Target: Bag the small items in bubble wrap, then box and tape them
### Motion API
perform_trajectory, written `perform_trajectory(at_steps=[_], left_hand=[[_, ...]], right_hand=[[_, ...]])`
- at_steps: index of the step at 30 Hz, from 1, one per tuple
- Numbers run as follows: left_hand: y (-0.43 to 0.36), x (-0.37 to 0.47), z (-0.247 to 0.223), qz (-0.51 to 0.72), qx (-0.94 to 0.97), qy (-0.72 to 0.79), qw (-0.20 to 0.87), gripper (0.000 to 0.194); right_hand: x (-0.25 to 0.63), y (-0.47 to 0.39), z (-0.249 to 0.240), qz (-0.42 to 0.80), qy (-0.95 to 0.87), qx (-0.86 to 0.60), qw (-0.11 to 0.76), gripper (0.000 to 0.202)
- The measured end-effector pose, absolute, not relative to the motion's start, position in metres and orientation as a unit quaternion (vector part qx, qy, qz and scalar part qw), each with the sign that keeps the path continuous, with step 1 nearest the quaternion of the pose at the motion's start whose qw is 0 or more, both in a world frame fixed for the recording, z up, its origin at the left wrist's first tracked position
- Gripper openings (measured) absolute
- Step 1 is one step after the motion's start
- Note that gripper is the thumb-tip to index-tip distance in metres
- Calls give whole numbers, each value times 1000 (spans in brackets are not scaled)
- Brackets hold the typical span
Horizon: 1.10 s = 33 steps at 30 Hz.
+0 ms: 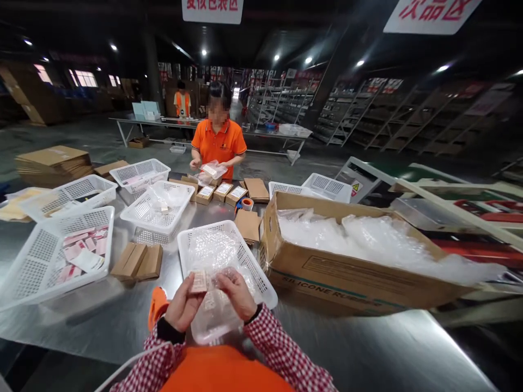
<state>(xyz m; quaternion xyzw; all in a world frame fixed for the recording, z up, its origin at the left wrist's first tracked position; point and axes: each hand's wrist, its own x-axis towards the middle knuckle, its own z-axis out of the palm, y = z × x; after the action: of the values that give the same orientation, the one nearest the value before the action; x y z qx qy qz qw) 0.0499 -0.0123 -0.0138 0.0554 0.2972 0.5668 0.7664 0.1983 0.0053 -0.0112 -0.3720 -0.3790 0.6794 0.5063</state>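
My left hand [184, 305] grips a small, pale flat box [198, 282] with print on its face, over the near part of a white plastic basket [188, 256]. Beside it, my right hand [237, 291] pinches clear plastic wrap [218, 280] that lies close against the box. Crinkled bubble wrap [214, 245] fills the far half of the same basket. Further small items below my hands show only dimly through the plastic. An orange tape dispenser [157, 306] sits just left of my left wrist.
A large carton [347, 277] of plastic packing stands at right. Brown boxes [139, 261] and a basket of pink and white packets [85, 250] lie left. Across the steel table [318, 337], a co-worker in orange [220, 144] handles a clear bag behind labelled boxes [223, 190].
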Motion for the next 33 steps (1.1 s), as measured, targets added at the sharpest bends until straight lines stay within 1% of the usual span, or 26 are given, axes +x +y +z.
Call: perform_trajectory(at_steps=[1, 4, 6, 7, 9, 11, 12, 13, 14, 15, 17, 18, 21, 23, 26, 28, 30, 31, 33], left_hand=[[-17, 48, -14, 558, 80, 299, 770, 15], [-29, 48, -11, 527, 131, 309, 780, 26], [-32, 51, -8, 518, 140, 323, 780, 25], [-32, 53, -8, 522, 137, 336, 772, 23], [-31, 57, -7, 541, 123, 364, 748, 19], [-28, 60, -9, 560, 107, 374, 731, 19], [-27, 61, -10, 570, 101, 371, 726, 20], [-26, 62, -11, 579, 100, 364, 723, 22], [-25, 64, -12, 586, 101, 354, 722, 24], [-25, 66, -12, 591, 104, 343, 723, 26], [-24, 69, -13, 592, 113, 321, 731, 29], [-25, 70, -12, 588, 117, 312, 737, 30], [-23, 65, -11, 580, 121, 297, 748, 31], [-21, 54, -11, 589, 109, 297, 743, 28], [-20, 36, -11, 599, 86, 335, 723, 18], [-24, 28, -10, 596, 83, 364, 711, 10], [-32, 26, -7, 594, 79, 372, 709, 5], [-36, 27, -6, 592, 74, 373, 710, 5], [-45, 31, -3, 586, 59, 374, 716, 8]], right_hand=[[204, 9, -6, 664, -402, -394, 493, 28], [225, 24, 13, 611, -527, -428, 408, 30], [236, 35, 25, 549, -600, -437, 385, 28], [240, 40, 29, 524, -612, -442, 394, 29], [247, 48, 32, 515, -561, -453, 463, 30], [250, 50, 29, 550, -439, -433, 563, 33], [250, 48, 26, 580, -383, -408, 592, 37], [248, 43, 22, 618, -345, -379, 595, 41], [244, 36, 16, 665, -333, -352, 568, 44], [238, 28, 11, 711, -341, -328, 520, 44], [224, 9, -2, 764, -361, -300, 442, 37], [218, 1, -7, 769, -359, -301, 434, 32], [207, -12, -18, 733, -309, -359, 488, 29], [209, -10, -21, 706, -300, -402, 501, 31], [221, -2, -23, 667, -339, -428, 507, 30], [228, 2, -25, 642, -344, -437, 528, 31], [232, 2, -27, 629, -317, -451, 548, 37], [233, -1, -28, 633, -298, -459, 548, 45], [234, -10, -32, 672, -277, -456, 514, 68]])
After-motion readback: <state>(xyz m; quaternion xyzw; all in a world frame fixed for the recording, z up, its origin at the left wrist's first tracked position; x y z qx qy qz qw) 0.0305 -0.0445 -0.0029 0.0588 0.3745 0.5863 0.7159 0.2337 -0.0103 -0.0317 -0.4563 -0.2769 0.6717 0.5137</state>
